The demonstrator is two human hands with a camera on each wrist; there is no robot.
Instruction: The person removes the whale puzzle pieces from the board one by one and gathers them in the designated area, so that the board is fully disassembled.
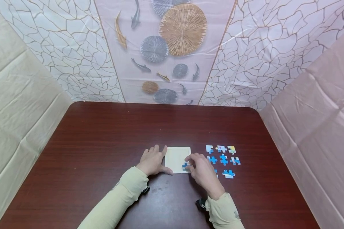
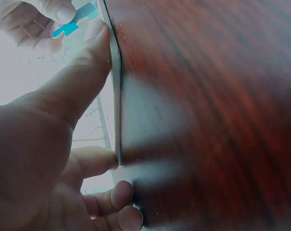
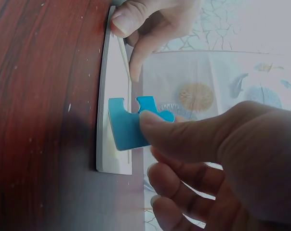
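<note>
A shallow cream puzzle tray (image 1: 175,157) lies flat on the table. My left hand (image 1: 153,161) holds it at its left side, thumb at the near corner and index finger at the far corner; the other fingers rest off the tray. Over the tray's near right corner, my right hand (image 1: 203,170) pinches a blue jigsaw piece (image 3: 128,130) between thumb and fingers. In the right wrist view that piece is tilted; whether it touches the tray I cannot tell. Several loose jigsaw pieces (image 1: 224,160) lie in rows to the right, one partly hidden behind my right hand.
The dark red-brown table (image 1: 117,127) reaches back to a patterned wall cloth (image 1: 160,79). Pale cloth walls (image 1: 25,127) stand at the left and right. Dark bands show at both sleeve cuffs.
</note>
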